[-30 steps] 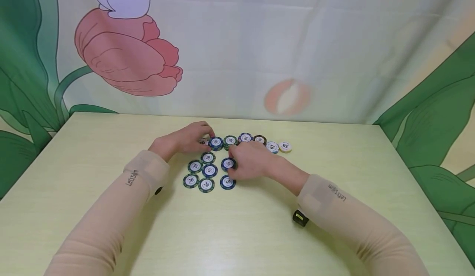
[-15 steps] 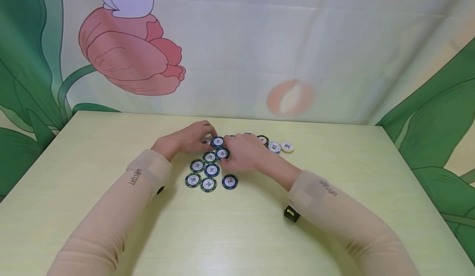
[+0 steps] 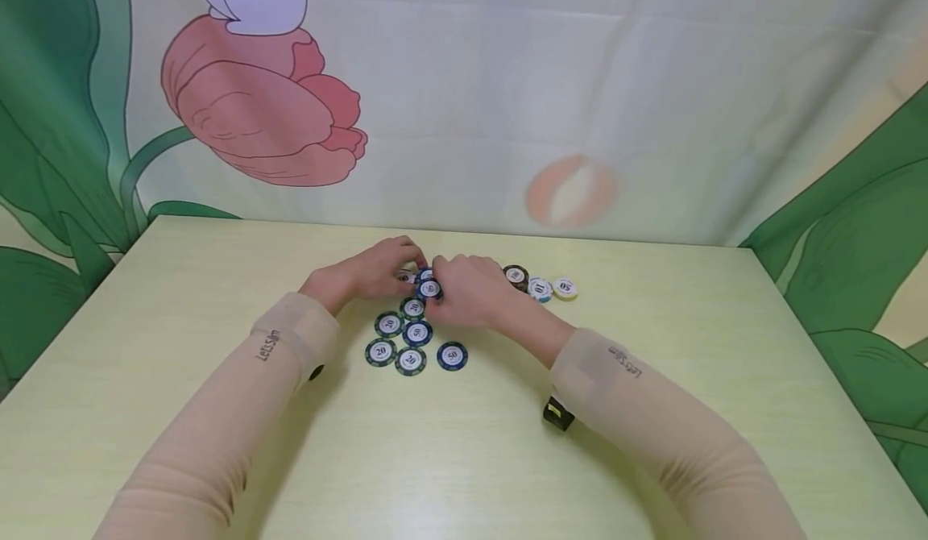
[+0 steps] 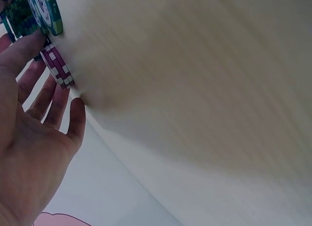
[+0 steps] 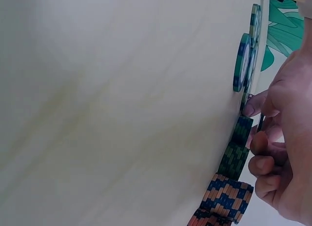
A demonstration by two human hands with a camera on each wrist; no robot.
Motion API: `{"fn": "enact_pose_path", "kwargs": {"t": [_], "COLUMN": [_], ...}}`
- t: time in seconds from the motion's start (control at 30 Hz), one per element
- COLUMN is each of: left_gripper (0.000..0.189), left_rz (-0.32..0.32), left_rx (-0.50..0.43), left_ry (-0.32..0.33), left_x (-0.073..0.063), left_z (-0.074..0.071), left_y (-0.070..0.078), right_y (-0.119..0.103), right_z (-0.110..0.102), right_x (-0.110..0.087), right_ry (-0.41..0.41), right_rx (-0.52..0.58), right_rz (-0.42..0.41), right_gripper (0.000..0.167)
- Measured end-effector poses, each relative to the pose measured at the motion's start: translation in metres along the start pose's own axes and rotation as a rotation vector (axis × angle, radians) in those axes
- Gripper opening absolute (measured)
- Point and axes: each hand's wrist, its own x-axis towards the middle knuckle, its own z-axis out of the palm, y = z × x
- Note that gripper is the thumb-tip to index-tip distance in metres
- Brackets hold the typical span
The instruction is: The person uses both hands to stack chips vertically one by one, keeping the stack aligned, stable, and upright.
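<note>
My left hand (image 3: 371,271) curls thumb and fingers around the stack of blue poker chips (image 5: 242,130) near the back of the table. In the left wrist view, a short stack of purple-and-white chips (image 4: 57,65) sits by its fingers. My right hand (image 3: 470,290) pinches a blue poker chip marked 50 (image 3: 429,288) right at that blue stack; whether the chip touches it is hard to tell. Just in front lie several loose flat chips, among them a green 20 chip (image 3: 389,324), a blue 50 chip (image 3: 417,333) and a separate blue 50 chip (image 3: 453,355).
To the right, the row continues with a black stack (image 3: 515,276), a light-blue 10 stack (image 3: 540,288) and a yellow-edged 50 stack (image 3: 565,288). A green stack (image 5: 234,160) and a pink-and-blue stack (image 5: 226,198) stand behind my right hand. A printed curtain (image 3: 449,121) hangs behind the table (image 3: 652,322).
My right hand has picked up a blue 50 chip from in front of the row and carried it back and left to the blue stack. The left hand has stayed around that stack.
</note>
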Motion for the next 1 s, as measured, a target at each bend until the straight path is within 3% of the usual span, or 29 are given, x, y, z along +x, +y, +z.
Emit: {"fn": "enact_pose_path", "kwargs": {"t": [0.17, 0.33, 1.0], "left_gripper": [0.031, 0.029, 0.03], "left_rz": [-0.026, -0.014, -0.038], "left_rx": [0.003, -0.007, -0.014], "left_ry": [-0.005, -0.003, -0.007], "left_x": [0.0009, 0.0015, 0.0015], "left_z": [0.0008, 0.0006, 0.0011], "left_y": [-0.0007, -0.0012, -0.0012], "right_y": [-0.0013, -0.0017, -0.0042], "right_z": [-0.0004, 0.0008, -0.0012], "right_x": [0.0014, 0.0021, -0.0022], "right_ry": [-0.019, -0.034, 0.012], "right_rx": [-0.003, -0.01, 0.014], "right_rz": [0.017, 0.029, 0.011], "right_gripper": [0.033, 0.03, 0.011]}}
